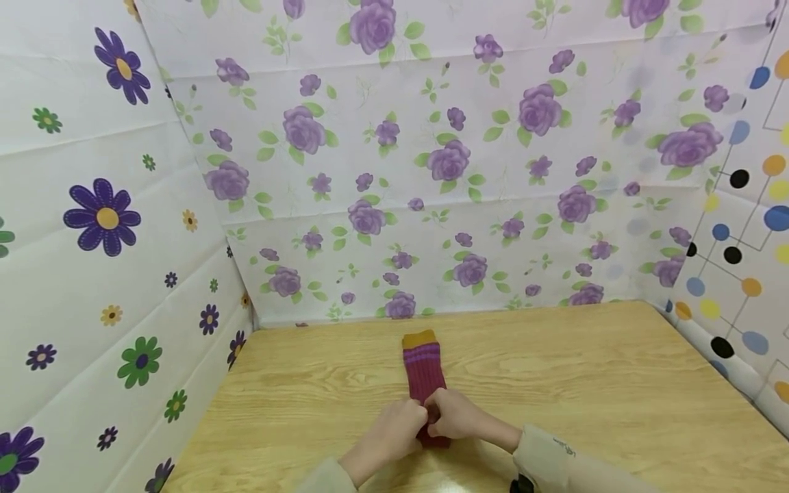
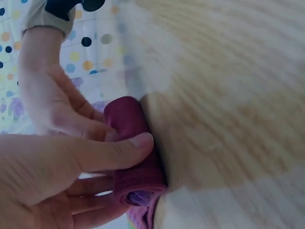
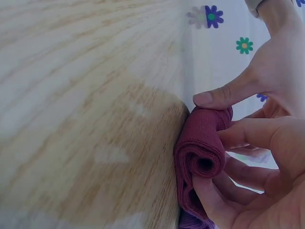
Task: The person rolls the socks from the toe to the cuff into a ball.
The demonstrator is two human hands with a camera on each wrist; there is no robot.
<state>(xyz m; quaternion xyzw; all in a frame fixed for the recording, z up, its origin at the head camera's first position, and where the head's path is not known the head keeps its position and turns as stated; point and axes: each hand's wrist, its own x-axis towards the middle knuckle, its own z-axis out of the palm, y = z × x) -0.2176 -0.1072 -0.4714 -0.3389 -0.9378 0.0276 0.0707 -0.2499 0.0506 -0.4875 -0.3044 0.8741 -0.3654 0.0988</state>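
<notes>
Maroon sock (image 1: 424, 373): lying on table (image 1: 555, 383), partly rolled up, pointing mustard tip (image 1: 419, 339) at table's back edge.
Left hand (image 1: 396, 426): gripping roll (image 3: 205, 131) just above table.
Right hand (image 1: 457, 414): pinching same roll, close over table.

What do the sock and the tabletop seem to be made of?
Sock: soft-looking matte knit, perhaps cotton or wool; ribbing and small stitches show.
Tabletop: wood or wood-look laminate, smooth with a slight sheen; grain and pale reflections show.
</notes>
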